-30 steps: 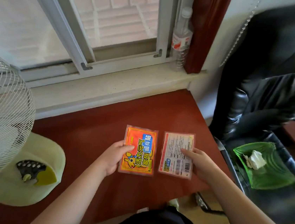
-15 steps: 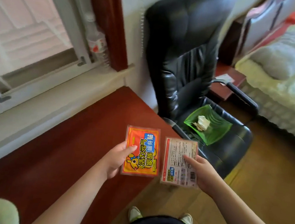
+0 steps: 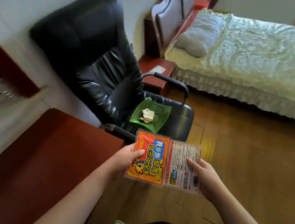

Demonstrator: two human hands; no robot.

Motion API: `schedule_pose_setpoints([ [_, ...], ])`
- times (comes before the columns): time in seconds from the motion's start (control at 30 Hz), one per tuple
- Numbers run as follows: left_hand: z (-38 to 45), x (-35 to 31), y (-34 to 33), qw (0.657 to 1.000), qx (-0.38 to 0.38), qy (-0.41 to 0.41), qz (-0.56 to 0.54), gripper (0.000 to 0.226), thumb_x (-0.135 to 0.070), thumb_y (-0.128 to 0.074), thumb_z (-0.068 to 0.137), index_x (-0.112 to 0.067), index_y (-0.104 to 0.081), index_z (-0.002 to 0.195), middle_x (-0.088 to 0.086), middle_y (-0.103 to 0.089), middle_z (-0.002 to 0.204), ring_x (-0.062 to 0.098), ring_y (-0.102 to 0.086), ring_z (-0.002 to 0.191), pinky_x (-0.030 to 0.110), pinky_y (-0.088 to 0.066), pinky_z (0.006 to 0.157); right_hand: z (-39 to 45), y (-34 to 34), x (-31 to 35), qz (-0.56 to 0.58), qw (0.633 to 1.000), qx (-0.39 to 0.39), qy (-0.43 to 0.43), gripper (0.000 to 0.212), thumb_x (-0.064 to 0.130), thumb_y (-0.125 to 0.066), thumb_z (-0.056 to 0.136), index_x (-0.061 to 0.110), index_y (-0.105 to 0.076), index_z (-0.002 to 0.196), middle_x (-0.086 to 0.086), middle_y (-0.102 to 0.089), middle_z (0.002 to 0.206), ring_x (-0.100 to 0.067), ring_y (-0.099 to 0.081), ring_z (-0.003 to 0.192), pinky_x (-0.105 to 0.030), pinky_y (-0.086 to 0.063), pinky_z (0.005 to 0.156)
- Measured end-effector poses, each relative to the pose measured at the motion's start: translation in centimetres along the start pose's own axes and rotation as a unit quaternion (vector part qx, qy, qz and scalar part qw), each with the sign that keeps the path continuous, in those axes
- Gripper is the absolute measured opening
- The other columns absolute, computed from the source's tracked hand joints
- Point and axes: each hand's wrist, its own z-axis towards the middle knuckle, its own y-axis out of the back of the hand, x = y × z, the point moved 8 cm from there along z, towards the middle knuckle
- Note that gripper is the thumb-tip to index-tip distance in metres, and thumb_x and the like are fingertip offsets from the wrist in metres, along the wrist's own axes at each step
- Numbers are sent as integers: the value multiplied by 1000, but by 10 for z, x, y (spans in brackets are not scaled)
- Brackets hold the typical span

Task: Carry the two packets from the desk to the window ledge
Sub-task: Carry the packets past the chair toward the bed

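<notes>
A black chair (image 3: 93, 65) at centre left carries a green dish (image 3: 158, 118) holding crumpled paper (image 3: 148, 114); a bed (image 3: 258, 65) fills the upper right above wood floor (image 3: 246, 169).

Left packet (image 3: 148, 157): orange face, red border, yellow lettering, blue-and-white label strip, yellow cartoon animal. Right packet (image 3: 183, 166): pale back, small dark print, red edge, barcode (text too fine to read). Desk (image 3: 37, 154): dark red-brown. Chair (image 3: 94, 54): glossy black. Dish (image 3: 151, 115) on its seat: translucent green, ribbed, with a crumpled white scrap (image 3: 148, 114). Floor (image 3: 246, 169): amber wood planks. Bedspread (image 3: 259, 56): pale green-cream, ruffled texture.
</notes>
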Motion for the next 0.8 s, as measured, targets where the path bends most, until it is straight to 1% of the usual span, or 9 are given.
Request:
schedule_pose_setpoints([
  [0.1,22,-1,-52,1000,17,9,20,17,-14,-53,101,-15,-62,116,9,-82,98,27,-78,89,39,-63,72,-10,47,6,31,999,-11,5,24,20,-58,99,5,-63,117,-17,-80,102,-34,-78,94,-41,-65,70],
  [0.23,43,-7,-112,998,40,17,40,18,-17,-55,101,-14,-62,117,11,-81,101,28,-78,92,36,-63,68,-19,99,14,65,997,-27,8,23,19,-58,99,4,-63,117,-18,-80,100,-34,-79,91,-37,-65,63],
  [0.33,56,-17,-140,998,50,20,44,18,-16,-54,101,-12,-60,118,11,-81,99,28,-78,90,35,-63,66,-23,130,21,92,995,-38,15,23,19,-58,100,4,-63,117,-18,-80,102,-34,-78,92,-37,-65,64],
  [0.47,75,-31,-163,996,62,26,67,18,-17,-54,102,-13,-61,118,13,-81,102,31,-78,93,41,-64,72,-21,155,30,105,994,-36,20,23,18,-58,100,4,-63,117,-19,-79,104,-35,-78,95,-40,-66,68],
  [0.57,95,-40,-175,996,57,23,69,15,-15,-53,101,-14,-62,113,10,-82,94,27,-79,85,38,-64,66,-11,165,39,116,992,-40,22,22,18,-57,100,4,-63,116,-19,-80,104,-34,-78,95,-40,-66,70],
  [0.67,122,-49,-183,994,56,24,86,16,-18,-54,101,-16,-62,114,10,-82,97,28,-79,87,39,-64,69,6,175,51,120,991,-50,21,22,18,-57,100,4,-63,116,-18,-80,103,-34,-78,94,-38,-66,67],
  [0.8,164,-67,-188,994,66,20,84,16,-19,-53,101,-16,-62,115,8,-82,96,27,-79,87,37,-64,66,37,189,76,117,990,-69,21,22,18,-57,100,5,-63,117,-17,-80,102,-33,-78,93,-38,-66,67],
])
